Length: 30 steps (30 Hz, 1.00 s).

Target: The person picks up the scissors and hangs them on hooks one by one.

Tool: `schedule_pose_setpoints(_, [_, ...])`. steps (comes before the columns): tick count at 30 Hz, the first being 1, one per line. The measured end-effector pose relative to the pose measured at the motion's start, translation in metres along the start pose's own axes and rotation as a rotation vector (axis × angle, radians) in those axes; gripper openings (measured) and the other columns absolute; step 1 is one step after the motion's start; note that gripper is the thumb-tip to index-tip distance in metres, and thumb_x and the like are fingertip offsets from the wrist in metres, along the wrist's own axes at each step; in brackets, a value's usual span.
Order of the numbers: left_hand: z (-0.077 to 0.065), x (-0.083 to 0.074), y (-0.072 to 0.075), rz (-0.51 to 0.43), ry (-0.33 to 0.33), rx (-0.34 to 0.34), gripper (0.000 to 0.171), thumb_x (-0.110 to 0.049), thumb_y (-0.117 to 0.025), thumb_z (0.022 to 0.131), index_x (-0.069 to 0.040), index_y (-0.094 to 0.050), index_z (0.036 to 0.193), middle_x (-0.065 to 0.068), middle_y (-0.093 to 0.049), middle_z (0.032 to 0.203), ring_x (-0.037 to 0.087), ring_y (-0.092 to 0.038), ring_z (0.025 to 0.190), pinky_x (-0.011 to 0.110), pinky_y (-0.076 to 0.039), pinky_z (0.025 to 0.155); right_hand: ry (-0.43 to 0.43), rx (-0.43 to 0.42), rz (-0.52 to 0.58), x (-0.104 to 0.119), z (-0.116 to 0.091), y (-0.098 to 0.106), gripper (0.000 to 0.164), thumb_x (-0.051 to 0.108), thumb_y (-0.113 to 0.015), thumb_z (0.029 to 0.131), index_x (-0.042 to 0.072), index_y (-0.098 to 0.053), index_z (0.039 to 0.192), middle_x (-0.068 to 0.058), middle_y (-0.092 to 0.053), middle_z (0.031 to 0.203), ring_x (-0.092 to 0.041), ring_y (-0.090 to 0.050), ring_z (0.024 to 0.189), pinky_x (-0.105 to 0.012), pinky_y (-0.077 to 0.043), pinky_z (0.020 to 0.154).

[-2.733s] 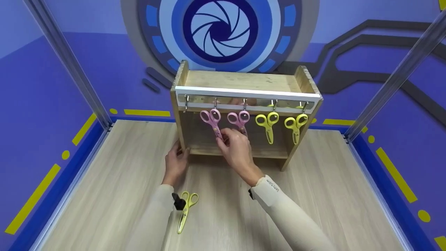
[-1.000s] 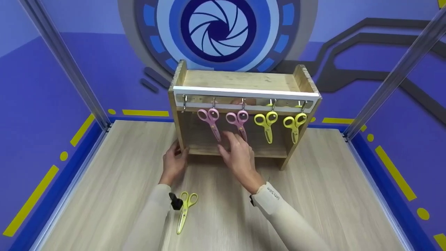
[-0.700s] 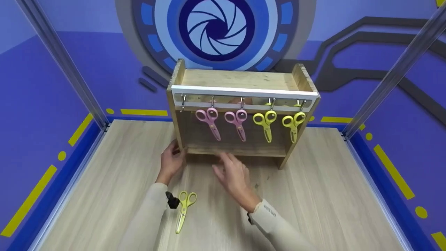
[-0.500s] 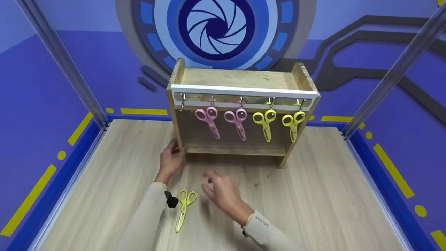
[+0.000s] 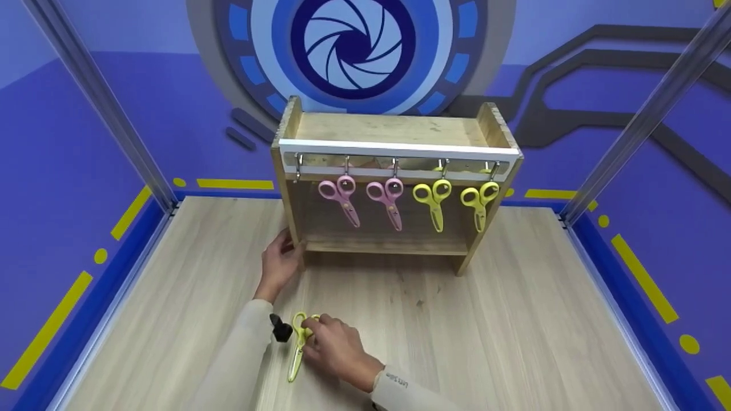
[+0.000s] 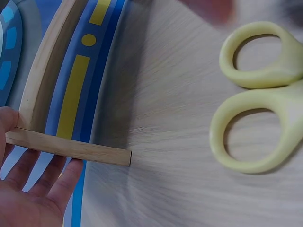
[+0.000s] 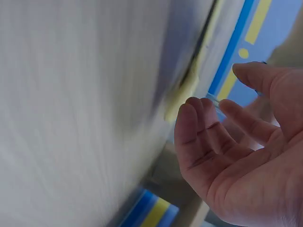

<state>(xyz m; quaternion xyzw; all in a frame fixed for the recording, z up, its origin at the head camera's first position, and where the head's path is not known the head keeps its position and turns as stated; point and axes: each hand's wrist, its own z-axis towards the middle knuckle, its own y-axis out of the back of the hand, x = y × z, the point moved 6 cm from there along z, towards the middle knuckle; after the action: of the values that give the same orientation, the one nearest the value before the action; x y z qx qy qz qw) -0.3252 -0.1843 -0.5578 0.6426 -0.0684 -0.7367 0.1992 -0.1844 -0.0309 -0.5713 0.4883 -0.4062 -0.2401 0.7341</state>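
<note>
My left hand (image 5: 280,264) grips the lower left side panel of a small wooden shelf (image 5: 388,249). In the left wrist view, the thumb lies on one face of the panel and the fingers (image 6: 56,182) on the other. On the table, yellow scissors (image 5: 296,365) lie with their blades toward me. My right hand (image 5: 337,348) is over their handles, partly hiding one loop. In the right wrist view its fingers bend loosely, with the thumb held apart and the scissors (image 7: 182,97) just beyond the fingertips.
Pink scissors (image 5: 341,201), a second pink pair (image 5: 388,202), yellow scissors (image 5: 435,204) and another yellow pair (image 5: 481,205) hang from hooks on the shelf's white rail (image 5: 400,149). The leftmost hook (image 5: 298,166) bears nothing. Blue walls surround the table (image 5: 514,331).
My right hand has left the leftmost hanging pink scissors and come down and toward me to the yellow scissors on the table. The left hand keeps its place on the shelf.
</note>
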Motion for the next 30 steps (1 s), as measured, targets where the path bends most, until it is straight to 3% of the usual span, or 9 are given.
schedule_pose_setpoints(5, [0.000, -0.001, -0.001, -0.014, -0.025, -0.004, 0.048, -0.020, -0.067, 0.101, -0.007, -0.055, 0.146, 0.017, -0.064, 0.136, 0.033, -0.063, 0.124, 0.048, -0.054, 0.101, -0.014, 0.116, -0.005, 0.002, 0.002, -0.016, 0.035, 0.031, -0.078, 0.086, 0.027, -0.072, 0.120, 0.003, -0.063, 0.092, -0.010, -0.055, 0.068, -0.028, -0.041, 0.046])
schedule_pose_setpoints(10, [0.000, 0.000, 0.000, -0.017, -0.025, -0.006, 0.049, -0.021, -0.068, 0.101, -0.008, -0.054, 0.146, 0.017, -0.063, 0.137, 0.033, -0.062, 0.124, 0.049, -0.054, 0.101, -0.029, 0.164, 0.012, 0.005, 0.003, -0.024, 0.032, 0.033, -0.077, 0.086, 0.031, -0.074, 0.117, 0.004, -0.059, 0.089, -0.011, -0.052, 0.068, -0.029, -0.038, 0.045])
schedule_pose_setpoints(19, [0.000, 0.002, 0.000, -0.015, -0.006, -0.004, 0.051, -0.022, -0.068, 0.101, -0.010, -0.053, 0.148, 0.016, -0.061, 0.141, 0.033, -0.062, 0.126, 0.049, -0.054, 0.102, -0.026, 0.165, 0.018, 0.006, 0.002, -0.029, 0.030, 0.048, -0.083, 0.083, 0.027, -0.073, 0.103, 0.006, -0.053, 0.083, -0.010, -0.047, 0.066, -0.028, -0.035, 0.046])
schedule_pose_setpoints(30, [0.000, 0.001, 0.000, -0.026, -0.011, -0.001, 0.050, -0.020, -0.067, 0.101, -0.009, -0.053, 0.147, 0.018, -0.061, 0.140, 0.034, -0.062, 0.126, 0.048, -0.053, 0.102, -0.023, 0.149, -0.011, 0.006, -0.001, -0.029, 0.027, 0.039, -0.086, 0.080, 0.025, -0.071, 0.096, 0.004, -0.055, 0.087, -0.010, -0.047, 0.067, -0.027, -0.035, 0.045])
